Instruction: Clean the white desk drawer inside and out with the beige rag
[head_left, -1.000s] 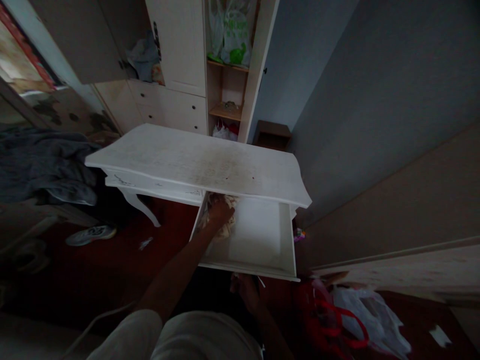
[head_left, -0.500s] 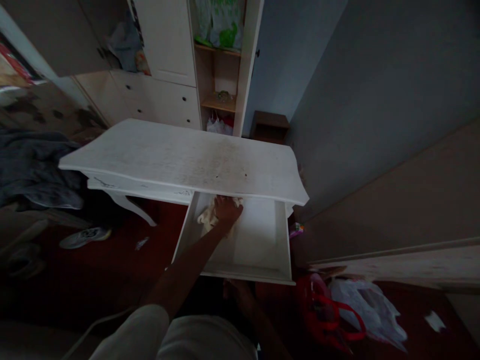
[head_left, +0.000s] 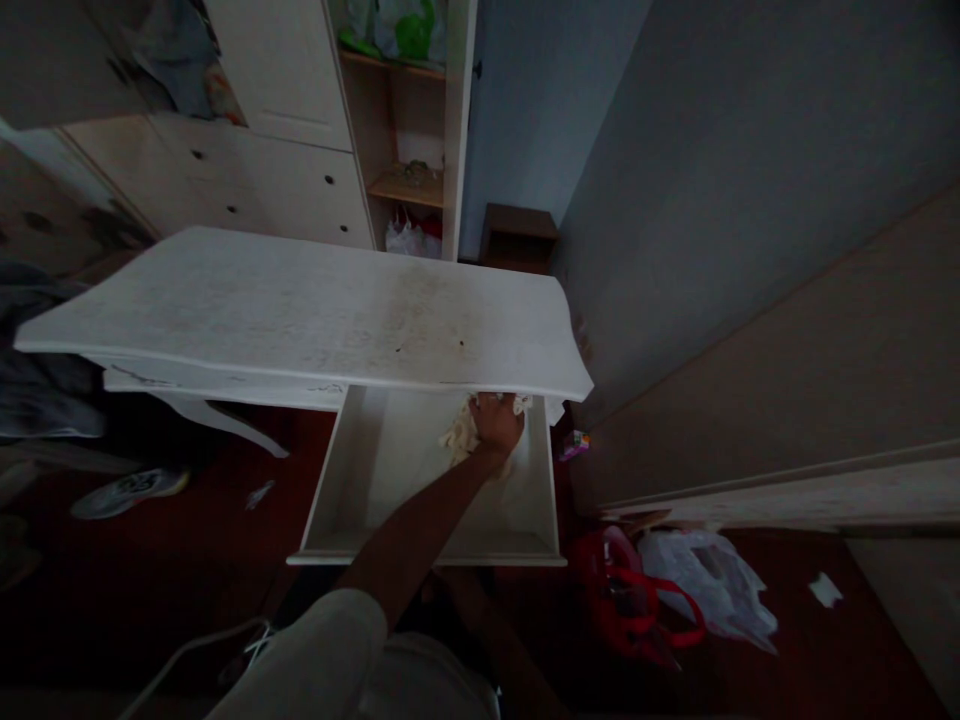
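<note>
My left hand (head_left: 499, 420) is inside the pulled-out drawer (head_left: 375, 500), near its back right corner. Its fingers press on and bunch up a cream cloth (head_left: 463, 432) that lies on the drawer's bottom. Part of the cloth is hidden under the hand. Above the drawer is the top of a white table (head_left: 300, 300), marked with brownish stains and a couple of dark specks. Below the drawer's front edge is my right hand (head_left: 450, 588), dim and partly covered, so its fingers do not show clearly.
A red bag (head_left: 622, 600) and a white plastic bag (head_left: 712, 580) lie on the floor at right. At left are a shoe (head_left: 131, 492) and dark clothing (head_left: 52, 390). A white cabinet (head_left: 277, 190) and a small brown box-shaped stand (head_left: 519, 222) are behind the table.
My left hand has moved the cloth from the drawer's left side across to its right side. The view has shifted, so the table appears farther left. My right hand remains below the drawer front.
</note>
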